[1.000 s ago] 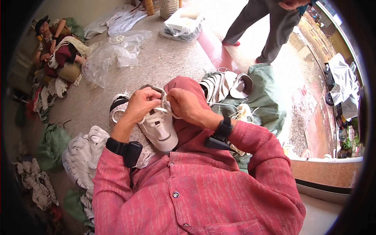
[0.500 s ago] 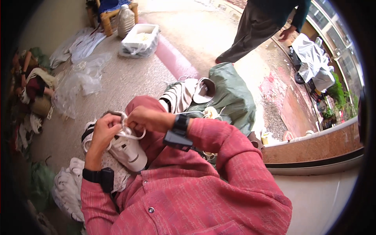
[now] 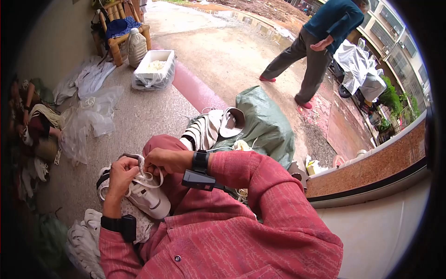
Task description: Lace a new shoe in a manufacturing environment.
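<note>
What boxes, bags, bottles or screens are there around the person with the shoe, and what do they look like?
White rectangular tub wrapped in clear plastic: on the ground by the pink kerb, pale stuff inside.
Cloudy plastic bottle: upright beside the wooden chair.
Crumpled clear plastic bags: on the ground, left.
Large green sack: right of the knee, bulging.
Small black device: strapped under the right wrist; no screen shows.
No signs visible.

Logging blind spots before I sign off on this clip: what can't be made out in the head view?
- Lace ends on the white shoe: hidden under the fingers of the left hand and right hand.
- Shoe's heel: covered by the left hand.
- White tub contents: too small to identify.
- Standing person: head cut off by the top edge.
- Far-left pile: darkened and bent by the fisheye rim.
</note>
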Demonstrator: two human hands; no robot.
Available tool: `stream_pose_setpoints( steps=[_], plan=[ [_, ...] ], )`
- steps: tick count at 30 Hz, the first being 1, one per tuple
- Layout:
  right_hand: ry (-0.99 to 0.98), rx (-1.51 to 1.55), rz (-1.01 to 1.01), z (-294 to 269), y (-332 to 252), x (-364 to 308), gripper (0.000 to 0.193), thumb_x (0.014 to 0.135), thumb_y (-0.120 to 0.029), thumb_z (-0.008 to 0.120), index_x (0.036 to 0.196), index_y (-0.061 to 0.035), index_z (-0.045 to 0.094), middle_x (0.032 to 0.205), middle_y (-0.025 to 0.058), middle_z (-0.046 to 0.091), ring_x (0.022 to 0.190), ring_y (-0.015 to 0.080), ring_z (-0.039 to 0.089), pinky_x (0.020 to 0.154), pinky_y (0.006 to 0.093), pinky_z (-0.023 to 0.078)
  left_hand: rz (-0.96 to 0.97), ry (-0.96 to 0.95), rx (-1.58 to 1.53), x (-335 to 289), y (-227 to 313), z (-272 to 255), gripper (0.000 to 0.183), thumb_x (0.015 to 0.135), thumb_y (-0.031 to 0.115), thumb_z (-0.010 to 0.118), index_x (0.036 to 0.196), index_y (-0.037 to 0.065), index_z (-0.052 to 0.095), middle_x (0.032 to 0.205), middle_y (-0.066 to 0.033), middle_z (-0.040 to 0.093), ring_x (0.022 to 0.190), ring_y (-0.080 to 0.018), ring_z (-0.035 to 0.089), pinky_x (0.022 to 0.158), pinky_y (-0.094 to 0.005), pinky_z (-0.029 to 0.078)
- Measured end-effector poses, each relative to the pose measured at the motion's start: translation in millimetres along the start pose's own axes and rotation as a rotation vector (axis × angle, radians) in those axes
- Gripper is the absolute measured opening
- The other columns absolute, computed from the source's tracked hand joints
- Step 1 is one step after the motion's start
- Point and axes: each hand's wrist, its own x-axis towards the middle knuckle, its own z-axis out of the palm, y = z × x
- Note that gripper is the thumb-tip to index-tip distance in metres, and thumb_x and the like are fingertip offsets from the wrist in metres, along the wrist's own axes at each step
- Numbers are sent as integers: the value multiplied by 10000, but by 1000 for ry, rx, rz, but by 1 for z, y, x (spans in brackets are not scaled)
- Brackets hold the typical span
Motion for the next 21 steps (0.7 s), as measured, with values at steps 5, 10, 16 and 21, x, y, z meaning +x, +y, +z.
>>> stream_pose_setpoints(
  steps=[5, 10, 16, 21],
  plan=[
    [-334, -710, -940, -36, 14, 4, 418, 782, 11, 665, 1182, -22, 547, 1024, 43, 606, 902, 102, 571, 747, 243, 505, 242, 49, 204, 0, 0, -2, 78, 783, 104, 657, 813, 33, 673, 804, -101, 602, 758, -218, 601, 680, -320, 468],
    [-224, 81, -518, -31, 5, -3, 204, 945, -194, 595, 1045, -16, 592, 970, 74, 615, 894, 168, 628, 740, 288, 531, 263, 146, 309, -14, -1, -31, 114, 792, 126, 672, 779, 18, 640, 765, -79, 571, 691, -169, 558, 631, -310, 438],
    [118, -5, -307, -13, -11, -24, 310, 985, -320, 516, 981, -18, 585, 913, 81, 630, 770, 172, 654, 637, 293, 552, 95, 330, 561, -27, -7, -104, 109, 776, 122, 684, 783, 16, 656, 756, -49, 569, 655, -139, 548, 618, -289, 443],
    [207, -574, -517, -4, -14, -33, 164, 965, -174, 527, 1035, -40, 592, 881, 61, 610, 717, 131, 619, 574, 252, 528, -17, 344, 521, -41, -28, -125, 114, 791, 127, 679, 811, 15, 672, 768, -48, 571, 681, -141, 556, 641, -289, 445]
  ],
)
